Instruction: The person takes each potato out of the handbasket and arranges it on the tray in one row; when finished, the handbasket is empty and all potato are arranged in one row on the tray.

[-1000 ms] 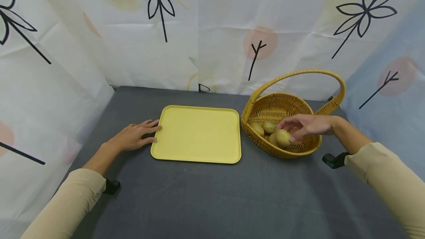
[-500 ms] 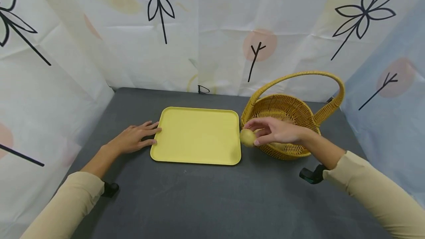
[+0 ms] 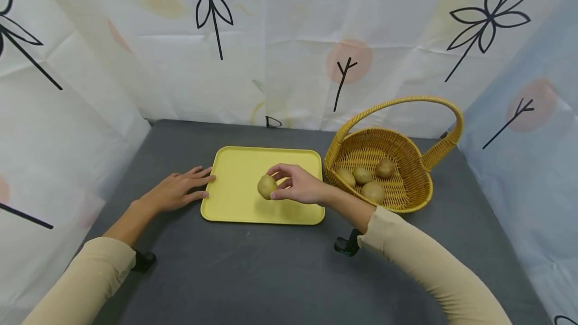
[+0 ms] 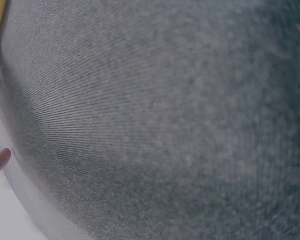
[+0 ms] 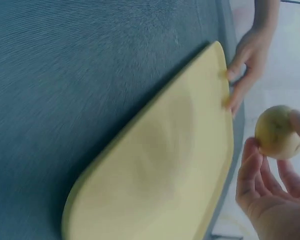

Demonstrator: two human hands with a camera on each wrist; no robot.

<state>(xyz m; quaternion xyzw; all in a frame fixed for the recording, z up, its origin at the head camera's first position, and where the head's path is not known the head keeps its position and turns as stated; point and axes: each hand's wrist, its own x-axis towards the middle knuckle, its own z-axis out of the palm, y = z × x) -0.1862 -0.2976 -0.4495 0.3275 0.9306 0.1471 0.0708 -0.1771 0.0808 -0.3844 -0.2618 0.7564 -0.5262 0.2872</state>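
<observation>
Over the middle of the yellow tray [image 3: 239, 209], my right hand [image 3: 298, 184] pinches a potato [image 3: 267, 186] between thumb and fingertips. The right wrist view shows that potato [image 5: 277, 131] held above the tray surface [image 5: 155, 165]. At the tray's left edge rests my left hand [image 3: 178, 188], its fingers nearly straight and touching the rim. Only one fingertip [image 4: 0, 161] of it appears in the left wrist view. To the right, a wicker basket [image 3: 406, 164] with a tall handle holds several potatoes [image 3: 373, 192].
Dark grey cloth [image 3: 253, 270] covers the table. A white curtain [image 3: 289, 24] with printed flowers closes off the back and both sides. The basket's arched handle [image 3: 402, 100] rises high at the back right.
My right hand has carried the potato from the basket leftward to above the tray. The left hand has stayed at the tray's left edge.
</observation>
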